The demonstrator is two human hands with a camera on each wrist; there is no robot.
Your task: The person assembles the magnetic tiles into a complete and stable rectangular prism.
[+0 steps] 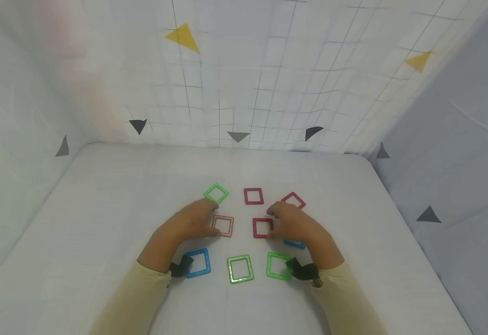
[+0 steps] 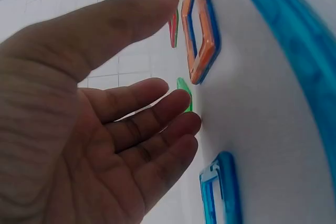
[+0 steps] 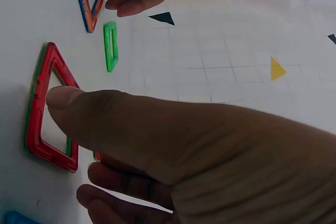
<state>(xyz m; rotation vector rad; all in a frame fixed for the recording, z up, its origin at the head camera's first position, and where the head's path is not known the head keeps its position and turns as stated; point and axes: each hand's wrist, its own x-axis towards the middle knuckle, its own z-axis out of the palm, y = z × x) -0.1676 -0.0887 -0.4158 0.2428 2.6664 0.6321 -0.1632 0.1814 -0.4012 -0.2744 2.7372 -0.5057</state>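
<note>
My left hand (image 1: 193, 221) hovers with thumb and fingers apart at the left side of an orange square frame tile (image 1: 232, 226). In the left wrist view a blue edge (image 2: 218, 51) shows beneath that orange tile. A green tile (image 1: 222, 188) lies by the left fingertips. My right hand (image 1: 292, 223) reaches over the right side of a red square frame tile (image 1: 254, 228), its thumb overlapping the tile's edge. Under this red tile a green edge (image 3: 30, 108) appears in the right wrist view. Both palms face inward, holding nothing.
Around the hands lie another red tile (image 1: 254, 190), a tilted red tile (image 1: 299, 198), a partly hidden blue tile (image 1: 295, 244), a blue tile (image 1: 207, 261) and two green tiles, one central (image 1: 229, 270), one right (image 1: 269, 265). The white table (image 1: 143, 186) meets a sheeted wall behind.
</note>
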